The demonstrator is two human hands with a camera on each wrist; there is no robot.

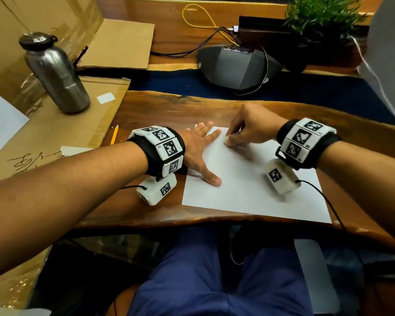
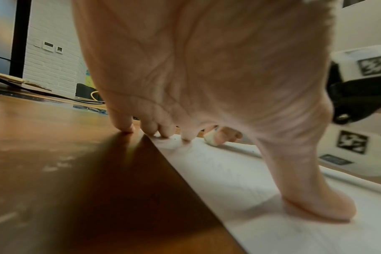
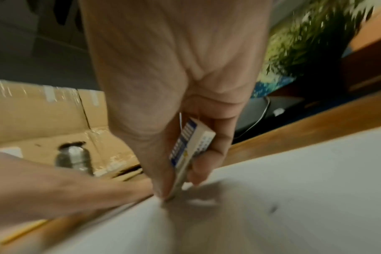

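Note:
A white sheet of paper [image 1: 251,183] lies on the wooden desk [image 1: 169,110] in front of me. My left hand [image 1: 201,147] lies flat with spread fingers on the sheet's far left corner, thumb pressed on the paper [image 2: 261,180]. My right hand [image 1: 249,131] pinches a white eraser [image 1: 228,139] in a blue and white sleeve [image 3: 190,146] between thumb and fingers. The eraser's tip touches the paper [image 3: 272,206] near the top edge, close to my left fingertips. The right wrist view is blurred.
A yellow pencil [image 1: 115,134] lies at the desk's left edge. Flattened cardboard [image 1: 55,133] at left carries a steel bottle [image 1: 55,74]. A grey conference phone [image 1: 237,65] with cables and a potted plant [image 1: 322,17] stand behind.

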